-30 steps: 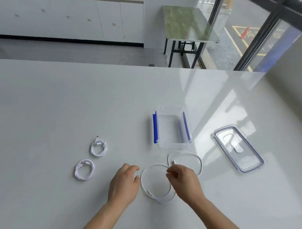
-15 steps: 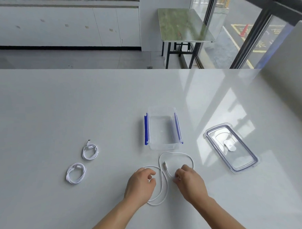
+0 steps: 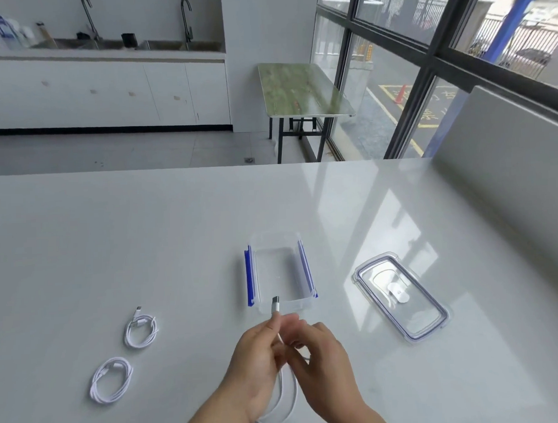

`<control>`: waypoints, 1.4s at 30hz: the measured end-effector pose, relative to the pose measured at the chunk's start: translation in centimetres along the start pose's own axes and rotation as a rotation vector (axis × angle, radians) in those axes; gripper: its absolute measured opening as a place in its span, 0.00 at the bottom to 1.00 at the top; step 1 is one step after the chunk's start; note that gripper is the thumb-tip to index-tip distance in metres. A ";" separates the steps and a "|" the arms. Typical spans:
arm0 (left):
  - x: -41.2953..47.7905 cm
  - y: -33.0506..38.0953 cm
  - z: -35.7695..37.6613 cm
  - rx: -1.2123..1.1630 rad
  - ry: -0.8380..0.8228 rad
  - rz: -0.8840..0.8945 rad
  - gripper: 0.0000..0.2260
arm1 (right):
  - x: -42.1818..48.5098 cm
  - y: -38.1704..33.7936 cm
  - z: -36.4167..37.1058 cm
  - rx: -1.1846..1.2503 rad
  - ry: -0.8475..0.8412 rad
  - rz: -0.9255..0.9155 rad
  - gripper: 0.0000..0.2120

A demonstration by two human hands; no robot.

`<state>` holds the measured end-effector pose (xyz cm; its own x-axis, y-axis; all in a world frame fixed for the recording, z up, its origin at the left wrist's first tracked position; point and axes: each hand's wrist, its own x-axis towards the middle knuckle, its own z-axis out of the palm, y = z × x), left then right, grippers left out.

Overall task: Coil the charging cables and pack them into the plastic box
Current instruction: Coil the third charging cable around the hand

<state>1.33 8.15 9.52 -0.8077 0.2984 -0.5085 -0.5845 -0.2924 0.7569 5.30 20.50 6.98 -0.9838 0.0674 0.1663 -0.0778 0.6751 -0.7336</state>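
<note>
My left hand (image 3: 257, 360) pinches the cable (image 3: 275, 306) just under its tip; my blurred right hand's (image 3: 322, 366) hold, I cannot tell.

Motion blur smeared the fingertips of your right hand (image 3: 324, 368), so whether they pinched the cable (image 3: 290, 397) could not be told. Your left hand (image 3: 257, 360) and the right hid the cable's stretch between them. The bottom edge cut off both forearms. Left of your left hand, the plugs on the nearer coil (image 3: 111, 380) and the farther coil (image 3: 141, 331) were too small to identify.
</note>
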 end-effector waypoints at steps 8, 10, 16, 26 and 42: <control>-1.9 4.4 -1.2 -0.397 -0.004 0.163 0.14 | -1.0 -2.2 -1.4 0.352 -0.218 0.133 0.02; -2.5 5.9 -1.6 -0.485 -0.043 0.198 0.14 | -1.4 -1.2 -1.6 0.386 -0.327 0.189 0.04; -5.0 7.6 -2.1 -0.291 -0.200 0.153 0.16 | 2.0 1.1 -3.5 -0.092 -0.526 0.233 0.19; -5.7 6.0 -1.8 0.679 -0.106 0.064 0.15 | 9.6 -10.5 -8.5 0.037 -0.413 0.111 0.15; -6.5 8.8 -3.4 -0.633 -0.284 0.160 0.26 | -0.4 -6.7 -2.0 0.346 -0.217 -0.011 0.20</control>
<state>1.14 0.54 18.06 -0.8865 0.4075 -0.2195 -0.4625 -0.7983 0.3857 6.55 17.41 13.14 -0.9910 -0.1200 0.0595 -0.1018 0.3852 -0.9172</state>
